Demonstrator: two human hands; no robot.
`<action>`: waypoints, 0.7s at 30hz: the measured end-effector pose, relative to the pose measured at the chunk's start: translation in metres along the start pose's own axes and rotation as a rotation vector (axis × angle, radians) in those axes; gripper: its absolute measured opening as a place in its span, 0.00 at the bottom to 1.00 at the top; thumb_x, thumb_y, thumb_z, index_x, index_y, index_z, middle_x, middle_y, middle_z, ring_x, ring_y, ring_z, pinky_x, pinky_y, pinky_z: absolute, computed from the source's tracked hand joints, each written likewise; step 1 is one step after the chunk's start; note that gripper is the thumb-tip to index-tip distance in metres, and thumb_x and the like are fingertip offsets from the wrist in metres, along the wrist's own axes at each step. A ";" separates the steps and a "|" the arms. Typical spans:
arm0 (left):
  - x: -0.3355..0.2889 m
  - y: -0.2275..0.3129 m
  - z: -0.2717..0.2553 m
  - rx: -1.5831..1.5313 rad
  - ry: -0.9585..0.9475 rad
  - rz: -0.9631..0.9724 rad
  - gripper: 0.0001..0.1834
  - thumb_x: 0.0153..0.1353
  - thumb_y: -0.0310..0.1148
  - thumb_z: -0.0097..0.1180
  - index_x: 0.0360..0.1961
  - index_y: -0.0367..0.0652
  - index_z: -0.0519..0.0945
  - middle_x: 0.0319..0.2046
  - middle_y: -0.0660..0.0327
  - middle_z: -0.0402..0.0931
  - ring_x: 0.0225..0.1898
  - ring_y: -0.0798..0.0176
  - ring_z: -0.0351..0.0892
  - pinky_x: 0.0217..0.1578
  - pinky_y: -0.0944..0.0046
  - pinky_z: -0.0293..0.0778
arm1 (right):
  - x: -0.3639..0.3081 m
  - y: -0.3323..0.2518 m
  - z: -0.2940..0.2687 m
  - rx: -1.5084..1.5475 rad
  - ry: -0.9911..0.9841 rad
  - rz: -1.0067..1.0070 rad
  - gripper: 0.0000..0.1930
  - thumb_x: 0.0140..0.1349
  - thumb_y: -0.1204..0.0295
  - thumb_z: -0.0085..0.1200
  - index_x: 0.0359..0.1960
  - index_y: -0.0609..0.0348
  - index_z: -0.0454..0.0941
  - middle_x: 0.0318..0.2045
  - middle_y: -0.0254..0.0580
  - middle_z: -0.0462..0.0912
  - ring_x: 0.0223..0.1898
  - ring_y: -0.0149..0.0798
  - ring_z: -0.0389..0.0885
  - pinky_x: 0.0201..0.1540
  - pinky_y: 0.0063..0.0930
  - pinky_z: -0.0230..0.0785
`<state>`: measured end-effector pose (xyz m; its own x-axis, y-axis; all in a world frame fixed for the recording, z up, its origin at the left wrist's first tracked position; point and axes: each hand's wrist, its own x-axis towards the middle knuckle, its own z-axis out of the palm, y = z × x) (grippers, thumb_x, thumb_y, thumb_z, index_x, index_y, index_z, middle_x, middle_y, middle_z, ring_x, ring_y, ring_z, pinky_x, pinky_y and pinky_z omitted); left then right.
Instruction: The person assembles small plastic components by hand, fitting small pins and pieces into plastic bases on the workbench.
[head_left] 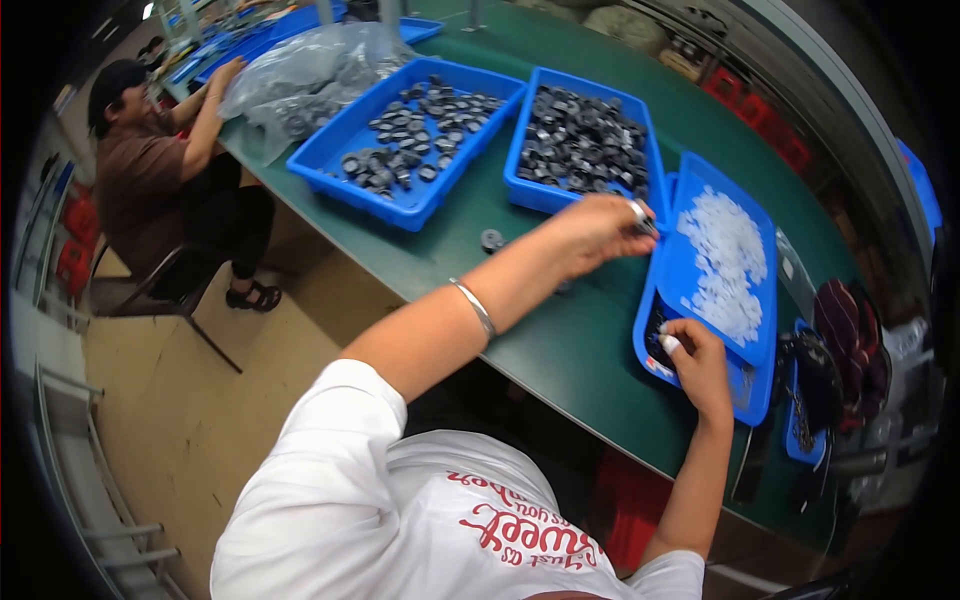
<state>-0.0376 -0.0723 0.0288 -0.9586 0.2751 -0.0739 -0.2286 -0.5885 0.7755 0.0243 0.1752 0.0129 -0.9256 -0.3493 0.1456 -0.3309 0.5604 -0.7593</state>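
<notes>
My left hand point(600, 232) pinches 1 small black ring point(642, 213) over the tray of white discs point(722, 262); my right hand point(697, 360) pinches 1 white disc point(669, 344), nearer me.

Far tray point(340, 150): blue, holds scattered dark ring-shaped parts.
Middle tray point(525, 140): blue, heaped with dark round parts, just beside the far tray.
Plastic bag point(300, 75): clear, crumpled, lies beyond the far tray.
Loose part point(491, 240): a single dark piece on the green table point(560, 350).
Co-worker point(150, 170): seated on a chair at the table's far end, arms on it.
Floor point(200, 400): tan.
</notes>
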 end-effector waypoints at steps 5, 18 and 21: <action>-0.020 -0.031 0.029 0.032 -0.087 -0.014 0.19 0.62 0.27 0.52 0.52 0.29 0.69 0.41 0.53 0.75 0.41 0.61 0.80 0.43 0.68 0.78 | -0.002 0.001 0.001 0.128 0.014 0.086 0.05 0.58 0.83 0.50 0.35 0.67 0.76 0.27 0.35 0.77 0.27 0.26 0.72 0.32 0.20 0.68; 0.003 -0.051 0.055 0.315 -0.201 0.036 0.23 0.57 0.20 0.51 0.56 0.29 0.67 0.38 0.55 0.76 0.40 0.65 0.79 0.43 0.69 0.75 | 0.009 0.005 -0.023 0.572 0.151 0.069 0.06 0.61 0.79 0.54 0.39 0.65 0.75 0.34 0.35 0.78 0.34 0.26 0.76 0.37 0.20 0.71; 0.000 -0.057 0.058 0.298 -0.155 0.033 0.20 0.57 0.17 0.49 0.53 0.29 0.67 0.38 0.56 0.75 0.41 0.65 0.79 0.44 0.70 0.74 | 0.007 0.000 -0.026 0.631 0.208 0.080 0.06 0.61 0.79 0.53 0.39 0.66 0.75 0.34 0.37 0.78 0.34 0.27 0.76 0.38 0.21 0.71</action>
<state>-0.0148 0.0053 0.0205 -0.9221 0.3856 0.0334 -0.1160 -0.3576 0.9267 0.0134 0.1923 0.0300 -0.9799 -0.1376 0.1445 -0.1472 0.0098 -0.9891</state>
